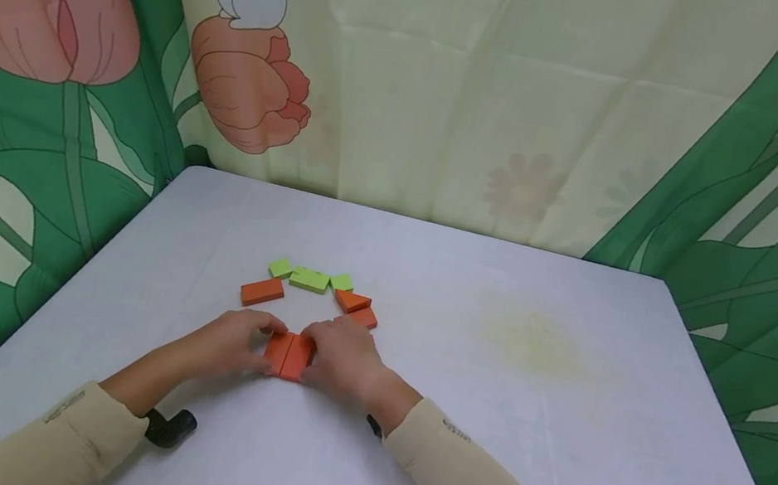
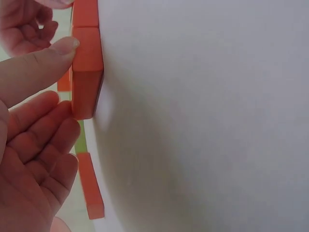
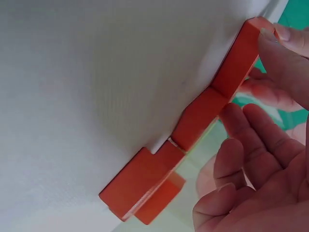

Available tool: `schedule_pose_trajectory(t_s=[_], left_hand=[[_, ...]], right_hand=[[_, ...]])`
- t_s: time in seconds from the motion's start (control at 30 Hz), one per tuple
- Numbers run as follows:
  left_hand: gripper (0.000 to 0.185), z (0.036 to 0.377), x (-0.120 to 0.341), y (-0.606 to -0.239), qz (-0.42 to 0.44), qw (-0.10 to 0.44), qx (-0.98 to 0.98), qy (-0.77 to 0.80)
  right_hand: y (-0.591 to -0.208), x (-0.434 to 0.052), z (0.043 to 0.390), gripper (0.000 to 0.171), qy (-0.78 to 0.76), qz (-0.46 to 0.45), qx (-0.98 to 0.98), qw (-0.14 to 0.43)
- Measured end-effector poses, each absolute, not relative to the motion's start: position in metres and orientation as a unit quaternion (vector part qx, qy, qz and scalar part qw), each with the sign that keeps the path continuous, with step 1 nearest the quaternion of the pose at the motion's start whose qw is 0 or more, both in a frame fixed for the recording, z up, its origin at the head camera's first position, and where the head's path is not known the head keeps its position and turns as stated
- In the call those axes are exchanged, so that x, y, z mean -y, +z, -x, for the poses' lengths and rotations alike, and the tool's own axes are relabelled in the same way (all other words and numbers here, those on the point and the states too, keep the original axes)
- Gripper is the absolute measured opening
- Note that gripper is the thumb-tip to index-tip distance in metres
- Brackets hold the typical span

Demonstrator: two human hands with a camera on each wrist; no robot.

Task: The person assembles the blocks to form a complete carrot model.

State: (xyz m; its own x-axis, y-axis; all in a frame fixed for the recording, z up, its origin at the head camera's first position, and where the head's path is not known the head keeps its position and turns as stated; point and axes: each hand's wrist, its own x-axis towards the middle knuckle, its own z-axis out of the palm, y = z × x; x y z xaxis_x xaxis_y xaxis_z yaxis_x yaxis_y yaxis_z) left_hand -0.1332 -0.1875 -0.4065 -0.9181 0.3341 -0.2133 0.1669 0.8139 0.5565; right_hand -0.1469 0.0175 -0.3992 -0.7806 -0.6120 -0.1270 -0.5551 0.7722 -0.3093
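Two orange blocks [image 1: 287, 355] lie side by side on the white table [image 1: 527, 431], between my hands. My left hand [image 1: 244, 343] pinches the left orange block [image 2: 87, 82] end to end, thumb [image 2: 48, 63] at one end and fingers [image 2: 46, 133] at the other. My right hand [image 1: 336, 357] pinches the right orange block [image 3: 239, 60] the same way, thumb [image 3: 285, 53] at its far end. The two blocks touch along their long sides and lie flat on the table.
Beyond the hands lies an arc of loose blocks: an orange one [image 1: 262, 291] on the left, three green ones [image 1: 310, 279] at the back, two orange ones [image 1: 356, 309] on the right. A printed curtain [image 1: 459, 77] hangs behind the table.
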Motion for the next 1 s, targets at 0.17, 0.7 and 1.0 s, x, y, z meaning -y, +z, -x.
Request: schedule_pose_trajectory(t_s=[0.17,0.7,1.0], left_hand=[[0.053,0.122,0.186,-0.407,-0.138,0.149,-0.937,0.285],[0.051,0.102,0.141,-0.415,-0.154,0.148,-0.92,0.329],[0.048,0.108,0.119,-0.414,-0.194,0.143,-0.916,0.322]], right_hand=[[-0.397,-0.02,0.134,0.04,-0.125,0.32,-0.932,0.112],[-0.398,-0.07,0.107,0.041,-0.17,0.296,-0.93,0.134],[-0.402,-0.097,0.113,0.046,-0.217,0.266,-0.93,0.135]])
